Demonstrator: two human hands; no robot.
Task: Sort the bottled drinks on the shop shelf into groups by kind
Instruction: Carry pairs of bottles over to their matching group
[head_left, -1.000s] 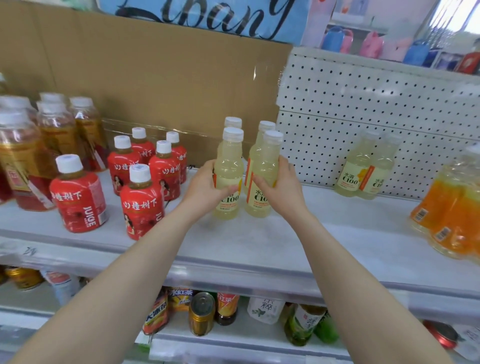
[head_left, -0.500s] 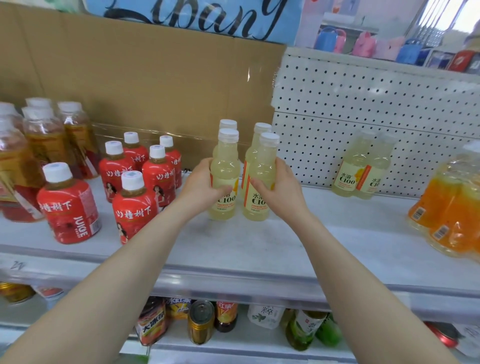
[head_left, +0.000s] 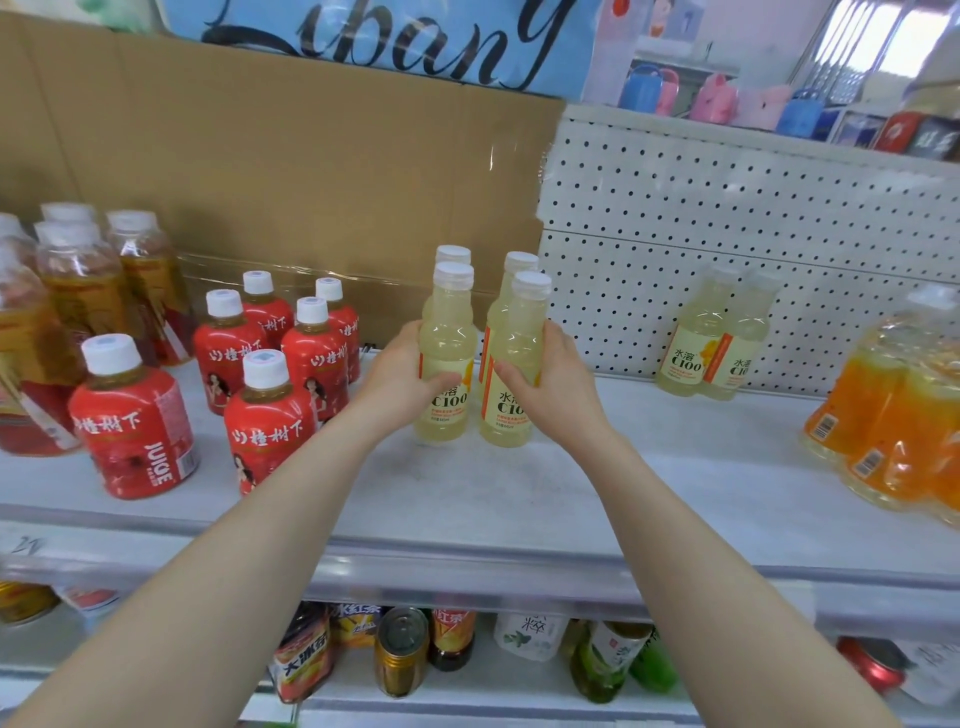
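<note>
**Shelf** (head_left: 467, 499) — white, upper tier. A brown cardboard sheet (head_left: 260, 156) stands behind its left half and a white pegboard (head_left: 727, 208) behind its right half.

**Centre.** Four C100 bottles (head_left: 448, 338), white caps, pale yellow drink, upright in a tight two-by-two block at mid-shelf.
- Left hand (head_left: 395, 384): grip closed round the front left bottle (head_left: 444, 410), thumb across the label.
- Right hand (head_left: 556, 389): grip closed round the front right bottle (head_left: 511, 332), thumb across the label.
- Both held bottles have their bases at the shelf surface. Whether they rest on it or hang just above it cannot be told.
- The two rear bottles show only caps and shoulders and stand close behind the front two.

**Right of centre.** C100 pair (head_left: 711, 343) of the same kind, upright by the pegboard, side by side, well apart from the block.

**Far right.** Orange drink bottles (head_left: 878, 415) in a cluster, blurred, cut by the frame edge.

**Left of centre.** Six red-label juice bottles (head_left: 311, 358), white caps, upright, the nearest just beside the left forearm.

**Far left.** Amber tea bottles (head_left: 93, 280) — taller, white caps, grouped behind the red ones and partly cut by the frame edge.

**Lower shelf** (head_left: 519, 691). Mixed cans and bottles (head_left: 402, 654), partly hidden under the upper shelf's front edge.
</note>
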